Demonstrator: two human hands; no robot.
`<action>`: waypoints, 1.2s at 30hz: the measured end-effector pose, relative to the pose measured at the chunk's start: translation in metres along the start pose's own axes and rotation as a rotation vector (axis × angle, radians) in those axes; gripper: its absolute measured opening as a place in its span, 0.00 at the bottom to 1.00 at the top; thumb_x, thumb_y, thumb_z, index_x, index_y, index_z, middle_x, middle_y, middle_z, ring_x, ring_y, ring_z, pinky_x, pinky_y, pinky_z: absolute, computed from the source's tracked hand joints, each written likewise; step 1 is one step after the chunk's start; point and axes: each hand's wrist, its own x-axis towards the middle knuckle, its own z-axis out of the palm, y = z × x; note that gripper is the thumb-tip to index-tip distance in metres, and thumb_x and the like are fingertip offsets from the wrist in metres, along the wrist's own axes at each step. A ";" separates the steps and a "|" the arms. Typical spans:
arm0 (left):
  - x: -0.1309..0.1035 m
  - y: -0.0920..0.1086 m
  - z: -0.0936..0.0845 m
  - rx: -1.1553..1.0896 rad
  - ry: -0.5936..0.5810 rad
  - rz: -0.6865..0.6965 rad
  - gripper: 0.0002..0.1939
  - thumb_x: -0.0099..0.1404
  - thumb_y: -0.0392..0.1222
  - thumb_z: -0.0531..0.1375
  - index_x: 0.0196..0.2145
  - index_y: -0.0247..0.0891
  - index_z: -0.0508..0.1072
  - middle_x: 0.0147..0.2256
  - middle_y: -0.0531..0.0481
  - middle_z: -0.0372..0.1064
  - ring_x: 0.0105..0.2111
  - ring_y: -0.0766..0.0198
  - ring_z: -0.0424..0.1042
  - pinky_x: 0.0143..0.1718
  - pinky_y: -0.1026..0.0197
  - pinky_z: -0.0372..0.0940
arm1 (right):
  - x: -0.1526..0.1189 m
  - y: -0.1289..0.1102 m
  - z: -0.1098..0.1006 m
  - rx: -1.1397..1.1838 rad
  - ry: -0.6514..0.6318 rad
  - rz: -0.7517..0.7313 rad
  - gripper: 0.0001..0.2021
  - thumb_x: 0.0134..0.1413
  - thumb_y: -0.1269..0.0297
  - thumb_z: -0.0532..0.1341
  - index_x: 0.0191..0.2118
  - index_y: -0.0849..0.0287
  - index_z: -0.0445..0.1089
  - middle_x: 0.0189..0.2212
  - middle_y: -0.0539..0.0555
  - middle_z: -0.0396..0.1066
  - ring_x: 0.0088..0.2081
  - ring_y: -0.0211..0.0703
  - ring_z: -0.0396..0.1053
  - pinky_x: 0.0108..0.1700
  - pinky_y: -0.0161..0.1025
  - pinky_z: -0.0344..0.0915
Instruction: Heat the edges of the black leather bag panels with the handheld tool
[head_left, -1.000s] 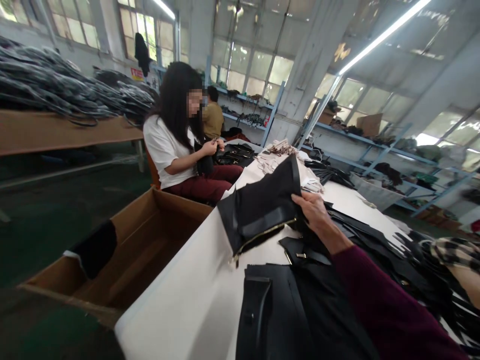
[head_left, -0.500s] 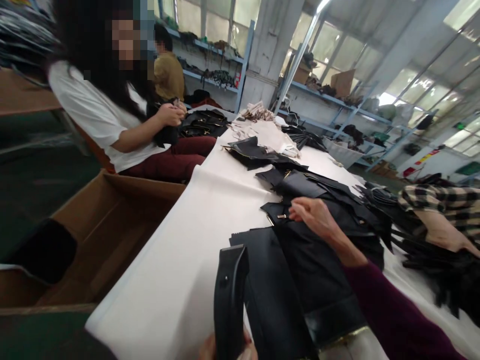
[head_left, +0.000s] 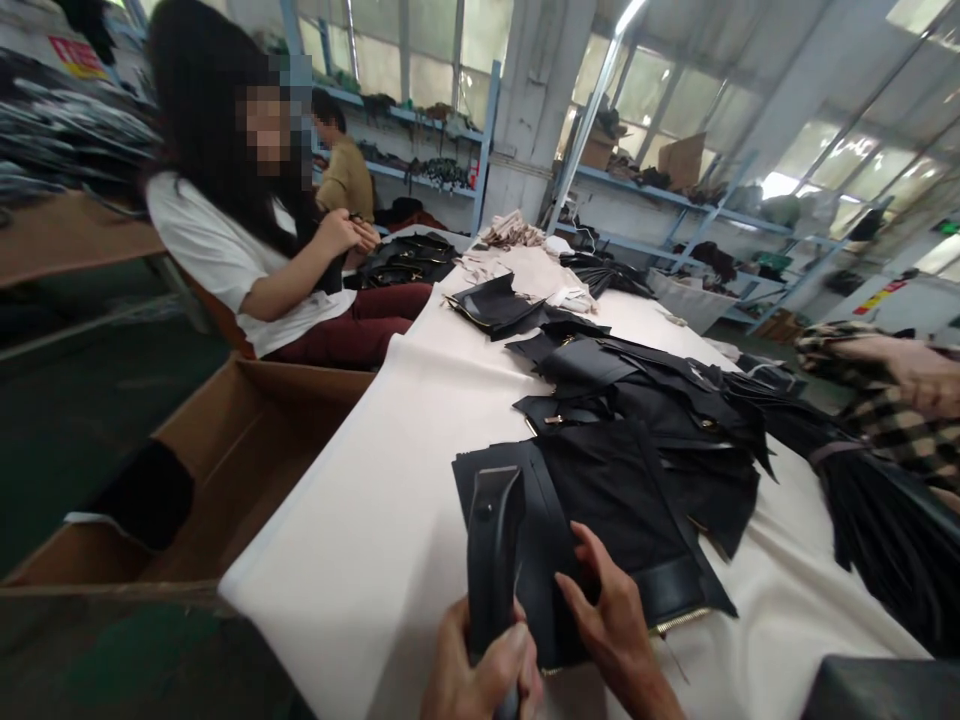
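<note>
My left hand (head_left: pixel 484 665) is wrapped round a black handheld tool (head_left: pixel 495 540) that stands upright, its wide flat end at the top. Behind the tool lie flat black fabric pieces (head_left: pixel 615 490), with a gold zipper (head_left: pixel 682 622) along the near edge. Over these pieces is my right hand (head_left: pixel 611 610), its thumb and fingers apart, with nothing between them. Farther back, more black pieces (head_left: pixel 592 370) with small gold fittings are heaped on the white-covered table (head_left: pixel 345 500).
An open cardboard box (head_left: pixel 255 440) stands left of the table. Beyond it a person in white (head_left: pixel 217 250) sits holding something dark. At the right are a bundle of black strips (head_left: pixel 885 530) and a person's checked sleeve (head_left: pixel 915 430). Pale scraps (head_left: pixel 514 230) lie at the far end.
My right hand has come back from the far black pieces toward the tool, and its fingers have spread. My left hand and the tool have risen in view. The person at the right has shifted.
</note>
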 end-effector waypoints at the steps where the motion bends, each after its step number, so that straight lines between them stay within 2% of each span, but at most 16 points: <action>1: 0.004 0.001 0.004 0.009 -0.040 -0.001 0.23 0.52 0.56 0.66 0.33 0.37 0.63 0.15 0.59 0.62 0.12 0.71 0.61 0.17 0.67 0.53 | -0.005 0.002 0.001 0.016 0.031 0.014 0.23 0.54 0.64 0.57 0.55 0.66 0.61 0.36 0.61 0.76 0.36 0.51 0.76 0.36 0.43 0.75; 5: 0.022 0.003 0.023 0.039 -0.126 -0.011 0.20 0.55 0.54 0.64 0.33 0.37 0.63 0.17 0.59 0.62 0.13 0.73 0.61 0.16 0.68 0.51 | -0.027 0.008 -0.001 0.046 0.115 -0.068 0.20 0.57 0.68 0.55 0.56 0.62 0.59 0.46 0.62 0.71 0.46 0.49 0.73 0.45 0.43 0.73; 8: 0.034 0.001 0.034 0.076 -0.099 -0.046 0.16 0.57 0.51 0.62 0.32 0.37 0.63 0.19 0.58 0.63 0.14 0.73 0.61 0.17 0.68 0.53 | -0.040 0.017 -0.007 0.008 0.102 -0.144 0.20 0.59 0.70 0.56 0.57 0.61 0.59 0.49 0.61 0.70 0.48 0.46 0.71 0.48 0.40 0.72; 13: 0.056 -0.006 0.047 0.102 -0.022 -0.063 0.15 0.59 0.48 0.61 0.24 0.37 0.62 0.18 0.57 0.61 0.14 0.72 0.60 0.17 0.67 0.53 | -0.048 0.030 -0.006 -0.032 0.086 -0.323 0.21 0.58 0.75 0.56 0.57 0.62 0.59 0.47 0.61 0.71 0.49 0.46 0.70 0.49 0.39 0.71; 15: 0.068 -0.009 0.050 0.109 0.002 -0.056 0.14 0.60 0.46 0.59 0.23 0.37 0.62 0.17 0.57 0.60 0.14 0.72 0.60 0.17 0.67 0.53 | -0.045 0.027 -0.003 -0.008 0.087 -0.319 0.20 0.58 0.75 0.56 0.56 0.62 0.61 0.46 0.60 0.72 0.48 0.46 0.70 0.48 0.40 0.71; 19: 0.081 -0.011 0.055 0.132 0.013 -0.020 0.14 0.62 0.45 0.58 0.23 0.37 0.62 0.18 0.57 0.59 0.14 0.72 0.61 0.17 0.66 0.53 | -0.036 0.015 -0.005 0.065 0.120 -0.212 0.17 0.59 0.73 0.56 0.54 0.61 0.63 0.43 0.60 0.73 0.43 0.46 0.72 0.44 0.41 0.72; 23: 0.068 -0.003 0.052 0.152 -0.001 0.041 0.13 0.62 0.44 0.58 0.24 0.36 0.62 0.19 0.57 0.60 0.16 0.72 0.60 0.19 0.65 0.51 | -0.034 0.016 -0.021 0.177 0.101 -0.048 0.14 0.61 0.72 0.54 0.52 0.59 0.64 0.40 0.56 0.75 0.39 0.40 0.75 0.41 0.35 0.73; 25: 0.054 0.003 0.047 0.165 -0.014 0.071 0.10 0.63 0.44 0.58 0.28 0.36 0.64 0.20 0.58 0.60 0.17 0.71 0.60 0.20 0.65 0.51 | -0.038 0.023 -0.032 0.192 0.104 -0.028 0.16 0.62 0.73 0.53 0.54 0.59 0.63 0.41 0.56 0.75 0.39 0.39 0.75 0.43 0.33 0.73; 27: 0.041 0.009 0.041 0.193 -0.033 0.099 0.08 0.64 0.45 0.57 0.32 0.37 0.66 0.21 0.58 0.60 0.18 0.71 0.60 0.21 0.64 0.52 | -0.044 0.029 -0.042 0.125 0.067 -0.123 0.19 0.61 0.75 0.53 0.57 0.61 0.60 0.45 0.58 0.73 0.46 0.41 0.72 0.49 0.38 0.70; 29: 0.032 0.013 0.036 0.224 -0.031 0.126 0.08 0.65 0.45 0.56 0.33 0.36 0.66 0.22 0.57 0.60 0.19 0.71 0.60 0.22 0.64 0.52 | -0.050 0.034 -0.047 -0.014 -0.045 -0.296 0.23 0.58 0.76 0.54 0.60 0.63 0.57 0.51 0.62 0.69 0.54 0.48 0.65 0.55 0.50 0.65; 32: 0.024 0.020 0.033 0.221 0.017 0.198 0.08 0.65 0.44 0.56 0.32 0.37 0.65 0.22 0.57 0.60 0.19 0.71 0.60 0.22 0.64 0.52 | -0.055 0.038 -0.043 -0.213 -0.176 -0.470 0.27 0.55 0.78 0.53 0.62 0.66 0.54 0.56 0.65 0.65 0.59 0.56 0.58 0.57 0.61 0.59; 34: 0.019 0.025 0.031 0.210 0.049 0.251 0.07 0.64 0.43 0.56 0.32 0.38 0.65 0.21 0.57 0.60 0.19 0.70 0.60 0.22 0.63 0.53 | -0.056 0.042 -0.037 -0.271 -0.135 -0.494 0.26 0.54 0.80 0.51 0.60 0.69 0.57 0.56 0.67 0.64 0.60 0.57 0.57 0.56 0.61 0.60; 36: 0.011 0.029 0.028 0.210 0.067 0.263 0.06 0.64 0.43 0.56 0.32 0.38 0.65 0.21 0.57 0.61 0.19 0.70 0.60 0.22 0.63 0.54 | -0.055 0.046 -0.033 -0.274 -0.035 -0.491 0.23 0.54 0.82 0.50 0.57 0.71 0.60 0.54 0.69 0.65 0.59 0.57 0.58 0.55 0.59 0.61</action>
